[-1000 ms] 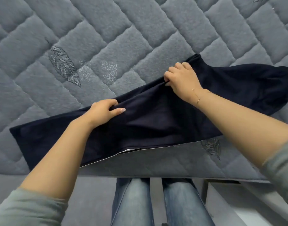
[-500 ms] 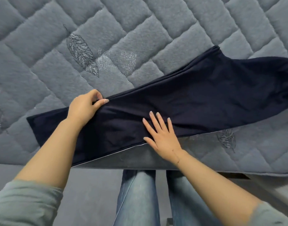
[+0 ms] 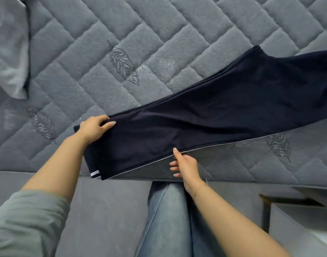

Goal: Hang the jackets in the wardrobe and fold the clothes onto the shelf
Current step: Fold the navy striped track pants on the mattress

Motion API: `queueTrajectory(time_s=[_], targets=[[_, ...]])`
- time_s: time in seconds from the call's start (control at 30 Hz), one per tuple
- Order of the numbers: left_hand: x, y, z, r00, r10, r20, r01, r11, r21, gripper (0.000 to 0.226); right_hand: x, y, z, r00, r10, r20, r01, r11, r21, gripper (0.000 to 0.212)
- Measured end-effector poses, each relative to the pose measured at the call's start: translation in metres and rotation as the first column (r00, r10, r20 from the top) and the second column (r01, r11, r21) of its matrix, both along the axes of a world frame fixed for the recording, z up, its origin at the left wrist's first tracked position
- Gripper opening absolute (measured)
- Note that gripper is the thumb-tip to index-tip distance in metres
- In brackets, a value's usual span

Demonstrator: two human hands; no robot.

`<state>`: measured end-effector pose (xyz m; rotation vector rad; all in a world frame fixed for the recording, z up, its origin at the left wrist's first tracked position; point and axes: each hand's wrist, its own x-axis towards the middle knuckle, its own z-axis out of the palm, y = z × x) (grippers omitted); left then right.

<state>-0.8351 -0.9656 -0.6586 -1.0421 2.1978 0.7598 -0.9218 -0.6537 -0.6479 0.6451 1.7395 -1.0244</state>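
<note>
A dark navy garment (image 3: 205, 123), folded lengthwise into a long strip, lies slantwise on the grey quilted bed (image 3: 121, 30). Its left end reaches the bed's near edge and its right end runs out of view. My left hand (image 3: 96, 127) grips the strip's far edge close to the left end, thumb on top and fingers curled round the edge. At the strip's near edge is my right hand (image 3: 185, 164). Its thumb tip touches the hem, and its loosely bent fingers lie bare against the side of the bed, below the cloth.
A light grey garment (image 3: 8, 52) lies crumpled at the bed's far left. A pale piece of furniture (image 3: 298, 223) stands low at the right beside the bed. My jeans leg (image 3: 168, 219) is against the bed's front.
My left hand has slid left along the far edge toward the strip's end. My right hand left the top of the cloth, where it lay flat, and came back to the near hem.
</note>
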Motion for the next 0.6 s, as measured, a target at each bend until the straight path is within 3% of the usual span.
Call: queueTrajectory(time_s=[0.13,0.27,0.37,0.43,0.5,0.6], targets=[[0.008,0.008,-0.003,0.996,0.041,-0.080,-0.038,0.999,0.034,0.027,0.031,-0.025,-0.006,0.992,0.018,-0.129,-0.016,1.000,0.015,0.033],[0.016,-0.004,-0.010,0.990,-0.033,-0.134,0.036,0.999,0.016,0.023,0.065,-0.059,-0.011,0.996,-0.076,-0.053,0.080,0.993,0.084,0.043],[0.021,-0.029,-0.012,0.974,0.016,-0.227,0.011,0.993,0.115,0.023,0.094,-0.086,-0.009,0.975,-0.052,-0.217,0.088,0.983,0.162,0.048],[0.021,-0.049,-0.010,0.940,0.042,-0.337,0.025,0.981,0.191,0.022,0.112,-0.102,-0.007,0.933,-0.162,-0.322,0.214,0.968,0.133,0.053],[0.022,-0.070,-0.008,0.915,-0.017,-0.403,0.091,0.982,0.167,0.019,0.129,-0.113,-0.006,0.887,-0.295,-0.355,0.346,0.934,0.089,0.053],[0.031,-0.087,-0.013,0.955,-0.128,-0.266,0.173,0.973,0.152,0.022,0.149,-0.124,-0.012,0.850,-0.432,-0.302,0.474,0.877,0.082,0.043]])
